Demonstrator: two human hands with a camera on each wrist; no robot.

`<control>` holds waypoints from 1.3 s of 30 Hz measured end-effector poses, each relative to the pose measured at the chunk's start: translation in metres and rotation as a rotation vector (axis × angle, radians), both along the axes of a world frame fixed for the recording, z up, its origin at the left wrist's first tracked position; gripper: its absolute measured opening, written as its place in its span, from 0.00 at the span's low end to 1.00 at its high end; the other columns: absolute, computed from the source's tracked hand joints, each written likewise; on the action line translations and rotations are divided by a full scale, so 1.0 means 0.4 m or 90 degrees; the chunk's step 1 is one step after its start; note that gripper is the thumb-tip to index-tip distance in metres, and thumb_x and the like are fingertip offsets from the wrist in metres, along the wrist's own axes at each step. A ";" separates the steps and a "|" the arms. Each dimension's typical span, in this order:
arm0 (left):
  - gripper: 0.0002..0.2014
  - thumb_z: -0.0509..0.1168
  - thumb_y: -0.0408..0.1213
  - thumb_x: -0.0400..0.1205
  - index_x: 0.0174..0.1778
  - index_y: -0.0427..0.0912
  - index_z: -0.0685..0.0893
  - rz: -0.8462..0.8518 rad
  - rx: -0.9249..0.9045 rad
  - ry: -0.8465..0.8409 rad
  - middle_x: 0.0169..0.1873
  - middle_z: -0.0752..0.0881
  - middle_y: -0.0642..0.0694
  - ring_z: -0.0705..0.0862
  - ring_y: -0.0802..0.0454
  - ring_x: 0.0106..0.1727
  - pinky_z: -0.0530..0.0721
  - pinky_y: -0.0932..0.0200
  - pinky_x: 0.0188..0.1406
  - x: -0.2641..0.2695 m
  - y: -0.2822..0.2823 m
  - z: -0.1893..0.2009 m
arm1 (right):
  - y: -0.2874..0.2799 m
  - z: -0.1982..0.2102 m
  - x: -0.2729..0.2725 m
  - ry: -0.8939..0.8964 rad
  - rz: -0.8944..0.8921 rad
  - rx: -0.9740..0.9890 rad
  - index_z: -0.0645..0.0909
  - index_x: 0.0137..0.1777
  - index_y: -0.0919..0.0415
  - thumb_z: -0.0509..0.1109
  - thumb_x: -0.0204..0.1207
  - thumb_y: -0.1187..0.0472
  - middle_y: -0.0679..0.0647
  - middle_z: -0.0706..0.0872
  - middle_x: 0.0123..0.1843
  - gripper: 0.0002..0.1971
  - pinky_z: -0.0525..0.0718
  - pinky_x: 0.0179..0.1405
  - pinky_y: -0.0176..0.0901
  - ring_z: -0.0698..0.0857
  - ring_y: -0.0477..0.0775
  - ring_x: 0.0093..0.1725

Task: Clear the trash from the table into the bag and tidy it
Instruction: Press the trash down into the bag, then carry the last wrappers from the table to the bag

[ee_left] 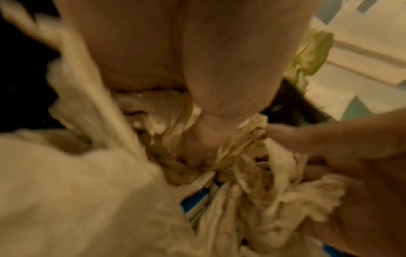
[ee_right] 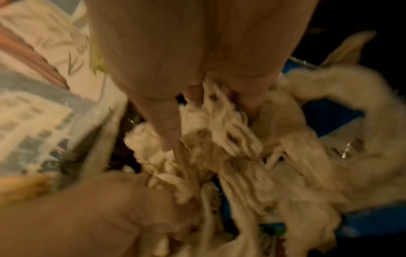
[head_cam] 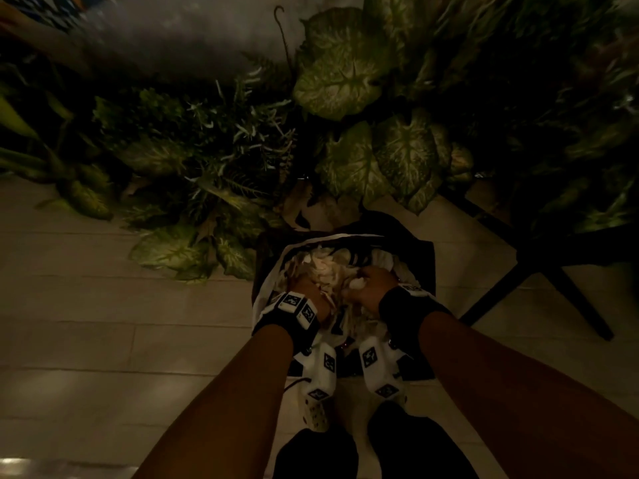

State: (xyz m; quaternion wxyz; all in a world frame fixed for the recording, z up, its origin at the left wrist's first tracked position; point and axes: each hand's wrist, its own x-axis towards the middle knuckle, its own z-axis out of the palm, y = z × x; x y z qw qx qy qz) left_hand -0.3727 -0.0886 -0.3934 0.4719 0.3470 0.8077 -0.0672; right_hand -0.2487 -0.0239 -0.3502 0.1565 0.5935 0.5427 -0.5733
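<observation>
An open bag (head_cam: 262,305), white inside and dark outside, stands on the floor at my feet. It is stuffed with crumpled white paper (head_cam: 328,267). Both hands are down in its mouth. My left hand (head_cam: 304,288) digs into the left side of the heap, and in the left wrist view the left hand (ee_left: 197,153) pinches twisted paper (ee_left: 241,156). My right hand (head_cam: 373,281) grips the right side, and in the right wrist view the right hand (ee_right: 197,121) curls its fingers into shredded paper (ee_right: 230,147). Something blue (ee_right: 329,114) lies under the paper.
Large leafy plants (head_cam: 345,81) crowd the space behind and to the left of the bag. Black chair legs (head_cam: 536,288) stand to the right. Pale floor tiles (head_cam: 103,323) spread to the left. My shoes (head_cam: 318,409) are just below the bag.
</observation>
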 end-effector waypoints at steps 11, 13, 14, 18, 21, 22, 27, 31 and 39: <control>0.32 0.60 0.55 0.81 0.78 0.44 0.65 0.039 0.130 -0.078 0.75 0.71 0.44 0.72 0.46 0.73 0.68 0.55 0.75 -0.024 -0.061 0.251 | -0.036 0.236 0.047 0.053 -0.086 0.050 0.67 0.77 0.55 0.67 0.76 0.68 0.59 0.69 0.78 0.29 0.74 0.70 0.48 0.71 0.62 0.75; 0.25 0.64 0.43 0.83 0.75 0.40 0.69 0.064 0.153 -0.088 0.70 0.75 0.42 0.74 0.44 0.71 0.72 0.59 0.68 -0.016 -0.058 0.362 | -0.049 0.293 0.054 0.052 -0.068 0.061 0.70 0.75 0.58 0.69 0.76 0.66 0.59 0.72 0.76 0.27 0.74 0.65 0.45 0.73 0.62 0.73; 0.23 0.65 0.40 0.81 0.72 0.39 0.72 0.078 0.173 -0.080 0.67 0.78 0.41 0.77 0.44 0.67 0.74 0.62 0.61 -0.016 -0.060 0.396 | -0.060 0.324 0.057 0.049 -0.061 0.071 0.72 0.73 0.59 0.70 0.76 0.65 0.59 0.74 0.74 0.25 0.74 0.64 0.44 0.75 0.63 0.72; 0.20 0.65 0.33 0.79 0.68 0.39 0.75 0.055 0.236 -0.070 0.64 0.80 0.41 0.78 0.44 0.65 0.70 0.66 0.53 0.001 -0.055 0.536 | -0.109 0.467 0.078 0.059 -0.005 0.130 0.80 0.65 0.60 0.69 0.76 0.62 0.60 0.82 0.66 0.17 0.79 0.67 0.53 0.80 0.64 0.66; 0.15 0.64 0.30 0.80 0.62 0.41 0.80 0.033 0.262 -0.056 0.57 0.82 0.45 0.80 0.45 0.62 0.72 0.66 0.51 0.029 -0.046 0.630 | -0.128 0.595 0.114 0.104 0.096 0.169 0.82 0.62 0.59 0.69 0.76 0.60 0.57 0.82 0.65 0.15 0.81 0.64 0.52 0.82 0.61 0.63; 0.12 0.65 0.30 0.79 0.58 0.43 0.82 0.032 0.290 -0.052 0.55 0.84 0.45 0.82 0.44 0.60 0.74 0.65 0.51 0.040 -0.040 0.659 | -0.131 0.642 0.135 0.119 0.123 0.182 0.82 0.62 0.58 0.69 0.77 0.58 0.56 0.83 0.64 0.15 0.82 0.62 0.50 0.83 0.59 0.62; 0.12 0.68 0.25 0.76 0.45 0.50 0.82 0.001 0.408 -0.064 0.43 0.86 0.48 0.85 0.50 0.48 0.83 0.56 0.50 0.120 -0.005 0.826 | -0.138 0.844 0.324 0.169 0.186 0.251 0.80 0.65 0.51 0.66 0.79 0.53 0.48 0.84 0.62 0.15 0.77 0.52 0.34 0.83 0.50 0.60; 0.09 0.69 0.28 0.77 0.50 0.44 0.85 -0.018 0.451 -0.078 0.44 0.88 0.51 0.85 0.58 0.46 0.80 0.63 0.43 0.237 0.004 0.926 | -0.145 0.932 0.553 0.187 0.172 0.285 0.81 0.61 0.50 0.67 0.78 0.52 0.47 0.86 0.58 0.13 0.82 0.56 0.38 0.84 0.45 0.55; 0.12 0.69 0.27 0.77 0.43 0.52 0.84 -0.059 0.459 -0.089 0.41 0.88 0.52 0.85 0.59 0.43 0.81 0.66 0.42 0.636 -0.002 1.038 | -0.119 0.964 1.098 0.067 0.178 0.318 0.79 0.61 0.42 0.65 0.78 0.47 0.33 0.80 0.51 0.12 0.79 0.50 0.26 0.80 0.34 0.47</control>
